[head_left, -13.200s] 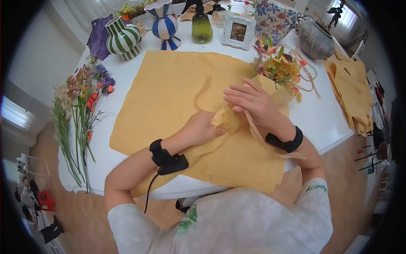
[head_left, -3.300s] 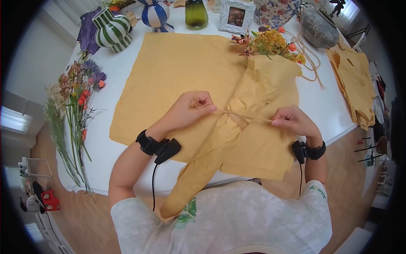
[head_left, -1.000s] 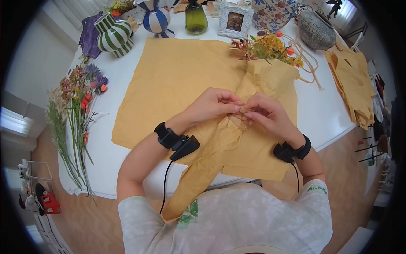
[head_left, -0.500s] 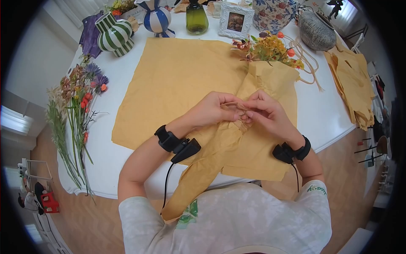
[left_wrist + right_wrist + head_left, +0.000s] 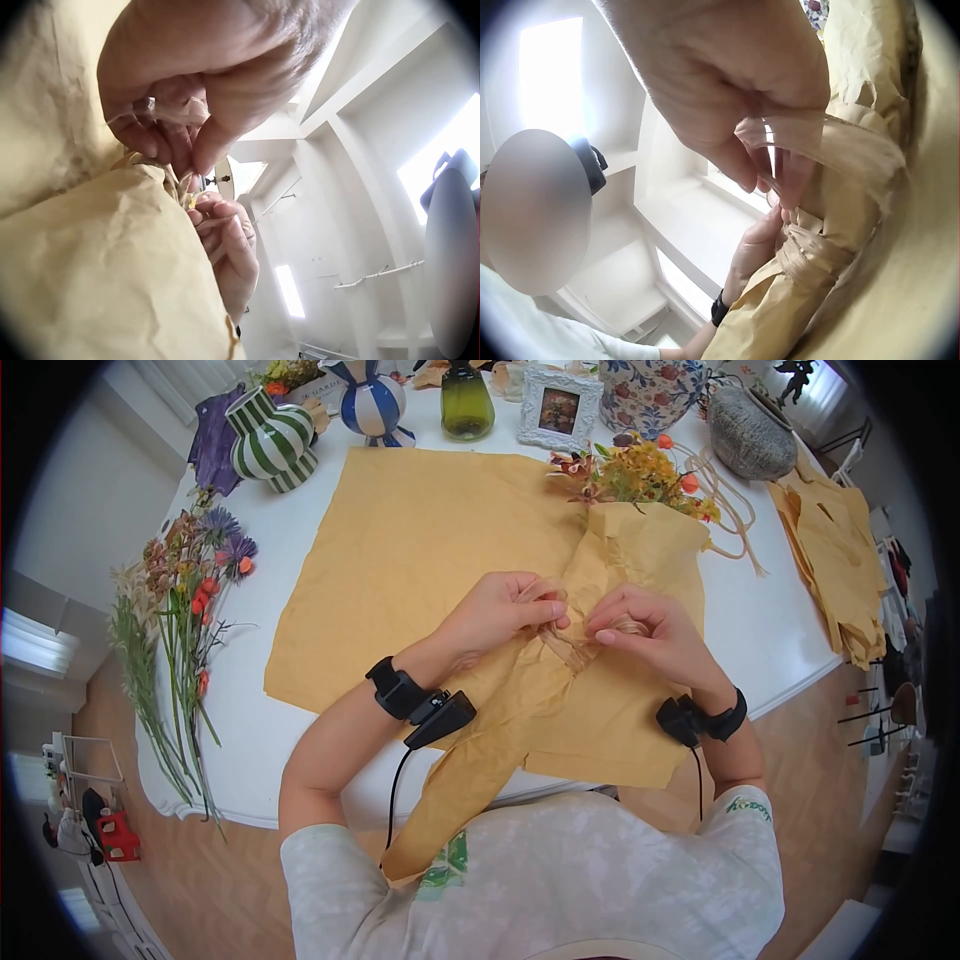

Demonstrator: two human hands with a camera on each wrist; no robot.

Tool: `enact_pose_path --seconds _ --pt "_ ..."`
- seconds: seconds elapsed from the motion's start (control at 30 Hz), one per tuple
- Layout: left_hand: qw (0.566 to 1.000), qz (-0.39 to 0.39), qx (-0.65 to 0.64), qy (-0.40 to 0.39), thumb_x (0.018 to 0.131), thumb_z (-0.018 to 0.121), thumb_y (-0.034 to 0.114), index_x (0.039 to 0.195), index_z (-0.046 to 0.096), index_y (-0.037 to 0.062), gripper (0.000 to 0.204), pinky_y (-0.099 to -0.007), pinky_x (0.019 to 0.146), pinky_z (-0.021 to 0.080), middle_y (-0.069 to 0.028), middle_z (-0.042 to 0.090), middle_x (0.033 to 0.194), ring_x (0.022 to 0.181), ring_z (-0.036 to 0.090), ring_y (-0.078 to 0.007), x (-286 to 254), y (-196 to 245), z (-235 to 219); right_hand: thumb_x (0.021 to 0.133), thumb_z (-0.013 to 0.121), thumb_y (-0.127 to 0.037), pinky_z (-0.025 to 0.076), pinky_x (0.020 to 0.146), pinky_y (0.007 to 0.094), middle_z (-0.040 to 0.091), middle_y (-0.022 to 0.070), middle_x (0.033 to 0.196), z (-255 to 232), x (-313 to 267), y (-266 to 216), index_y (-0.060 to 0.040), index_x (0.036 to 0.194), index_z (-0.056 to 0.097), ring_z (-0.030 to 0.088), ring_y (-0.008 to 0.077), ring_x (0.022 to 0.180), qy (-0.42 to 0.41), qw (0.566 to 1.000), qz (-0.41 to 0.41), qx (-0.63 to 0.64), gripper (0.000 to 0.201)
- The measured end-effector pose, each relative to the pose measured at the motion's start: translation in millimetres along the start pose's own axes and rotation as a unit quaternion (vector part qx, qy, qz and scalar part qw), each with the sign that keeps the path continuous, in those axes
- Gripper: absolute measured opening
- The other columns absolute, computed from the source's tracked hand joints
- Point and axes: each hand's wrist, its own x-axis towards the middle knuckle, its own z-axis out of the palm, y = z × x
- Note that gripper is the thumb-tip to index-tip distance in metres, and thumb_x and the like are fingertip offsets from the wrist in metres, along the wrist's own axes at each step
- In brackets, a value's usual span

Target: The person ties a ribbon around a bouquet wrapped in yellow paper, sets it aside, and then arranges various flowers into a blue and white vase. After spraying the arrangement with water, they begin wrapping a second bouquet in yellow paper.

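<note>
A bouquet wrapped in tan paper [image 5: 500,725] lies slanting across the table, its yellow and orange flowers [image 5: 640,475] showing at the far end. Around its gathered neck runs a pale tan ribbon [image 5: 810,255], seen wound in the right wrist view. My left hand [image 5: 500,615] pinches one part of the ribbon between thumb and fingers, just left of the neck. On the other side, my right hand [image 5: 650,628] pinches another part, and a loop of ribbon [image 5: 832,142] arcs out from those fingers. The knot area between the hands is partly hidden by fingertips.
Flat tan paper [image 5: 420,540] lies beneath the bouquet on the white table [image 5: 230,760]. Loose flower stems [image 5: 190,650] lie at left. Along the back stand a green-striped vase [image 5: 270,440], a blue-striped vase and a picture frame [image 5: 560,410]. More paper [image 5: 830,560] hangs at right.
Earlier, my left hand gripped the paper neck; later both hands stretched the ribbon across it. The fingertips then met over the neck, and now the hands have drawn slightly apart, each pinching ribbon.
</note>
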Motion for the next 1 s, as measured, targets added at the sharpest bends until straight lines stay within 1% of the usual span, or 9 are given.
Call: enact_pose_path --seconds 0.07,0.13,0.23,0.33,0.43,0.67,0.73,0.97,1.0 --pt "1.000 0.008 -0.017 0.010 0.084 0.056 0.014 0.086 0.054 0.0057 0.009 -0.0185 0.062 0.038 -0.0024 0.061 0.078 0.071 0.051 -0.0049 0 1 2 0.081 0.060 -0.010 0.043 0.066 0.0200 0.056 0.0029 0.080 -3 -3 -11 0.0009 0.086 0.060 0.056 0.0089 0.075 0.001 0.995 -0.033 -0.090 0.012" --pt "1.000 0.010 -0.022 0.009 0.084 0.056 0.014 0.084 0.054 0.0064 0.008 -0.0186 0.062 0.038 -0.0024 0.061 0.078 0.070 0.051 -0.0049 -1 2 2 0.082 0.060 -0.014 0.041 0.063 0.0189 0.056 0.0007 0.074 -5 -6 -22 0.0000 0.081 0.059 0.052 0.0065 0.069 -0.001 0.990 0.142 -0.019 0.014" --pt "1.000 0.014 -0.021 0.004 0.085 0.056 0.014 0.081 0.053 0.0075 0.008 -0.0186 0.062 0.037 -0.0026 0.061 0.079 0.070 0.051 -0.0048 0 2 2 0.083 0.058 -0.014 0.040 0.060 0.0187 0.055 -0.0013 0.070 -15 -11 -21 -0.0001 0.080 0.059 0.050 0.0048 0.065 -0.065 0.972 0.227 0.006 0.014" --pt "1.000 0.014 -0.015 0.001 0.085 0.055 0.015 0.081 0.053 0.0078 0.008 -0.0186 0.062 0.037 -0.0027 0.061 0.079 0.071 0.051 -0.0048 0 3 2 0.085 0.056 -0.015 0.039 0.056 0.0183 0.054 -0.0025 0.067 -22 -13 -4 0.0002 0.081 0.059 0.049 0.0039 0.061 -0.125 0.969 0.172 0.129 0.016" --pt "1.000 0.012 -0.020 0.001 0.085 0.056 0.015 0.082 0.053 0.0076 0.008 -0.0186 0.062 0.037 -0.0025 0.060 0.079 0.071 0.051 -0.0048 -1 4 3 0.087 0.053 -0.017 0.039 0.054 0.0180 0.054 -0.0019 0.065 -18 -13 0 0.0000 0.081 0.058 0.049 0.0040 0.058 -0.129 0.984 0.092 0.078 0.019" --pt "1.000 0.006 -0.014 -0.001 0.085 0.056 0.017 0.087 0.055 0.0079 0.010 -0.0187 0.064 0.037 -0.0016 0.061 0.081 0.073 0.051 -0.0043 -2 4 2 0.082 0.060 -0.013 0.040 0.053 0.0174 0.057 -0.0005 0.066 -8 -11 -8 -0.0004 0.082 0.057 0.051 0.0044 0.057 -0.111 0.960 0.233 0.106 0.013" --pt "1.000 0.006 -0.016 0.001 0.085 0.057 0.018 0.087 0.055 0.0081 0.010 -0.0186 0.065 0.038 -0.0014 0.061 0.082 0.072 0.051 -0.0042 -1 3 1 0.080 0.064 -0.016 0.037 0.051 0.0178 0.053 -0.0043 0.063 -7 -12 -9 -0.0021 0.081 0.058 0.047 0.0027 0.058 -0.104 0.963 0.250 -0.009 0.016" --pt "1.000 0.009 -0.012 0.008 0.083 0.060 0.021 0.085 0.057 0.0082 0.013 -0.0193 0.064 0.038 0.0021 0.058 0.077 0.069 0.049 -0.0041 -2 2 0 0.077 0.066 -0.015 0.034 0.053 0.0198 0.052 -0.0036 0.066 -14 -15 -7 -0.0021 0.074 0.057 0.043 0.0034 0.060 -0.122 0.967 0.213 -0.063 0.016" --pt "1.000 0.009 -0.012 0.008 0.083 0.060 0.021 0.085 0.057 0.0082 0.013 -0.0193 0.064 0.038 0.0021 0.058 0.077 0.069 0.049 -0.0041 -2 2 0 0.078 0.065 -0.015 0.036 0.056 0.0200 0.054 -0.0017 0.072 -17 -15 -2 -0.0016 0.073 0.057 0.045 0.0041 0.064 -0.128 0.981 0.142 -0.044 0.016"
